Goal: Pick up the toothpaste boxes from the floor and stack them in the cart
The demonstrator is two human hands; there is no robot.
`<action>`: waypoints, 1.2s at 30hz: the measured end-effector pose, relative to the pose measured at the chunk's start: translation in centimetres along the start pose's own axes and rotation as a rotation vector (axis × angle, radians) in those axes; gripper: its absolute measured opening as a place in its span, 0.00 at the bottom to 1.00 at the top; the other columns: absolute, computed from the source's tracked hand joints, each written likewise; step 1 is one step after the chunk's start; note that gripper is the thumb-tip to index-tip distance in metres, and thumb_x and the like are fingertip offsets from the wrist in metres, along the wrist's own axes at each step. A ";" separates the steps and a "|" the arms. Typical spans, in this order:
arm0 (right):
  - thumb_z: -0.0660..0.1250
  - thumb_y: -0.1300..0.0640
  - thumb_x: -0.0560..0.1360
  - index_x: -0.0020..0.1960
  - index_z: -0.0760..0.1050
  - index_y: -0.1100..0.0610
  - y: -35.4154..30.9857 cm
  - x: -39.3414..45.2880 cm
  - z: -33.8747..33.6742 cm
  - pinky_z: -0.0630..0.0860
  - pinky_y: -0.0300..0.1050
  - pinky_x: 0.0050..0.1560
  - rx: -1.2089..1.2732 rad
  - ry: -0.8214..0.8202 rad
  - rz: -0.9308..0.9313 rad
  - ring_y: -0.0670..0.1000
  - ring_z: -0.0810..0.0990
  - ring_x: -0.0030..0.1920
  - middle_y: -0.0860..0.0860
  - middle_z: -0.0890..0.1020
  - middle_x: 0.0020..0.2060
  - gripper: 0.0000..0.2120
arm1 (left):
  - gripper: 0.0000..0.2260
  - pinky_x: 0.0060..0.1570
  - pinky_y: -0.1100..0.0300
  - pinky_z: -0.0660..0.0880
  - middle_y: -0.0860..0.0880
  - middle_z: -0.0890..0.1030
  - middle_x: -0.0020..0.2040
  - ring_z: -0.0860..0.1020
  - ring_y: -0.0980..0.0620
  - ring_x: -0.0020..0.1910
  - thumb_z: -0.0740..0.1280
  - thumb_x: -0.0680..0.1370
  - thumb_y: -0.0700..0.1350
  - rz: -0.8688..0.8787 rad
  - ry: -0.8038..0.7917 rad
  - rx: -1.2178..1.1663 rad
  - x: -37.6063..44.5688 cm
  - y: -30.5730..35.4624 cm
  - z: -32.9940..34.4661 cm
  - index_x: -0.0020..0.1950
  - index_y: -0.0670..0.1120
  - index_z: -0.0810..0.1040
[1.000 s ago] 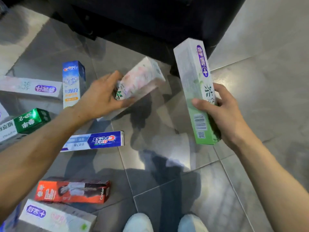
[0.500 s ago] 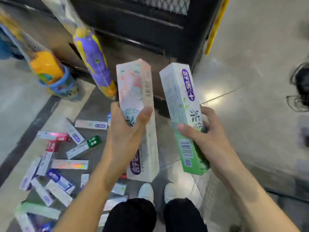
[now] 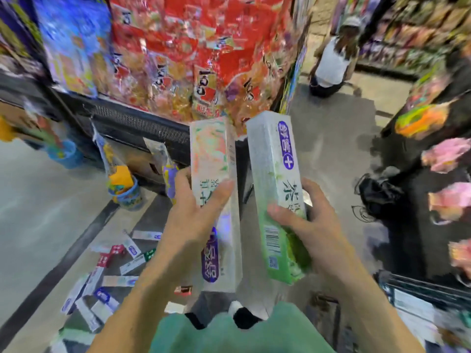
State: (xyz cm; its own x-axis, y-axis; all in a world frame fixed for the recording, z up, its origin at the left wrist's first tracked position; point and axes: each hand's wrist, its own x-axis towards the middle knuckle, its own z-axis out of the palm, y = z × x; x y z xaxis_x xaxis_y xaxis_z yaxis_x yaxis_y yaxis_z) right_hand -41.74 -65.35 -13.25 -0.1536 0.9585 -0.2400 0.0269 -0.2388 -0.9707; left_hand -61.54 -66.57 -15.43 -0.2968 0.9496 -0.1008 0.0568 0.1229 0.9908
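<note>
Floor (image 3: 38,212): grey, glossy, with a dark stripe running from the near left toward the middle. Whole view was motion-blurred.

Shelf (image 3: 142,126): dark unit across the far left and centre, loaded with red snack bags (image 3: 204,52) and blue packs (image 3: 74,42) above a perforated black front edge. More blurred goods stood along the far right.

Person (image 3: 331,62): far right, in a white top, low to the floor in the aisle; details too blurred to tell.

Shirt (image 3: 242,335): green, at the near bottom centre, belonging to the wearer of the camera.

Cart (image 3: 420,291): only a dark rail at the near right edge showed; contents unclear.

Green box (image 3: 275,189): a white-to-green toothpaste box held upright, tilted slightly left, right of centre, well off the floor. The right hand (image 3: 308,225) was wrapped around its lower half, thumb across the front.

Pink box (image 3: 216,200): a white toothpaste box with pink print and a purple logo, upright just left of the green one, not clearly touching it. The left hand (image 3: 193,215) gripped its middle, thumb across the front face.

Scattered boxes (image 3: 112,271): many small toothpaste boxes lay on the floor at the near left, at mixed angles.

Two blue cups (image 3: 127,194) stood on the floor by the shelf base.
</note>
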 end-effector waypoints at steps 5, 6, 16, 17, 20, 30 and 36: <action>0.76 0.65 0.71 0.63 0.72 0.48 1.1 -6.8 0.3 0.82 0.43 0.42 0.015 0.114 -0.045 0.53 0.86 0.46 0.50 0.87 0.47 0.26 | 0.24 0.63 0.45 0.75 0.64 0.80 0.57 0.80 0.61 0.56 0.71 0.72 0.68 0.102 -0.050 0.047 -5.6 1.5 0.0 0.63 0.64 0.66; 0.76 0.64 0.71 0.63 0.72 0.47 1.5 -8.4 0.6 0.81 0.42 0.41 0.029 0.146 -0.047 0.52 0.86 0.46 0.49 0.87 0.47 0.26 | 0.25 0.63 0.44 0.74 0.65 0.80 0.56 0.80 0.61 0.56 0.70 0.71 0.69 0.113 -0.065 0.042 -6.7 1.4 0.1 0.62 0.64 0.66; 0.76 0.64 0.72 0.63 0.72 0.46 6.2 -25.9 0.5 0.81 0.39 0.45 0.122 0.539 -0.012 0.48 0.86 0.48 0.47 0.86 0.48 0.25 | 0.31 0.62 0.39 0.75 0.60 0.83 0.56 0.82 0.53 0.57 0.73 0.63 0.72 0.032 -0.423 -0.087 -18.5 -0.8 3.0 0.61 0.67 0.66; 0.76 0.63 0.72 0.62 0.72 0.45 7.0 -27.6 0.0 0.81 0.39 0.45 0.134 0.582 0.006 0.49 0.86 0.48 0.47 0.86 0.48 0.25 | 0.31 0.61 0.39 0.75 0.60 0.83 0.55 0.82 0.52 0.57 0.73 0.63 0.73 0.021 -0.469 -0.088 -19.8 -1.0 3.8 0.61 0.67 0.66; 0.77 0.63 0.71 0.59 0.73 0.44 8.7 -32.8 -2.3 0.81 0.37 0.42 0.157 0.729 0.026 0.47 0.86 0.45 0.46 0.86 0.45 0.24 | 0.28 0.61 0.40 0.76 0.62 0.83 0.52 0.82 0.55 0.55 0.73 0.64 0.70 -0.003 -0.610 -0.071 -23.8 -1.1 7.0 0.59 0.65 0.67; 0.81 0.64 0.67 0.60 0.74 0.47 15.2 -47.7 -17.7 0.82 0.42 0.45 0.235 0.931 -0.019 0.49 0.86 0.47 0.47 0.86 0.47 0.28 | 0.23 0.60 0.39 0.77 0.56 0.85 0.50 0.83 0.50 0.55 0.73 0.70 0.58 -0.122 -0.774 -0.094 -38.6 -3.0 23.6 0.59 0.55 0.69; 0.77 0.55 0.63 0.62 0.73 0.46 18.1 -57.1 -29.8 0.80 0.41 0.44 0.234 0.925 0.023 0.48 0.85 0.47 0.47 0.86 0.49 0.29 | 0.27 0.61 0.40 0.77 0.50 0.84 0.59 0.82 0.45 0.59 0.74 0.70 0.56 -0.290 -0.788 -0.147 -49.6 -4.4 34.1 0.65 0.53 0.69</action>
State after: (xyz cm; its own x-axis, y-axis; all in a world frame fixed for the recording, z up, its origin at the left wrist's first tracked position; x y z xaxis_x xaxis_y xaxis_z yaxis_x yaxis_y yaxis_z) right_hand -3.08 -119.75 -17.40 0.6893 0.6723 -0.2698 -0.1937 -0.1878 -0.9629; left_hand -14.55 -104.39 -17.86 0.4729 0.8163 -0.3318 -0.0591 0.4051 0.9123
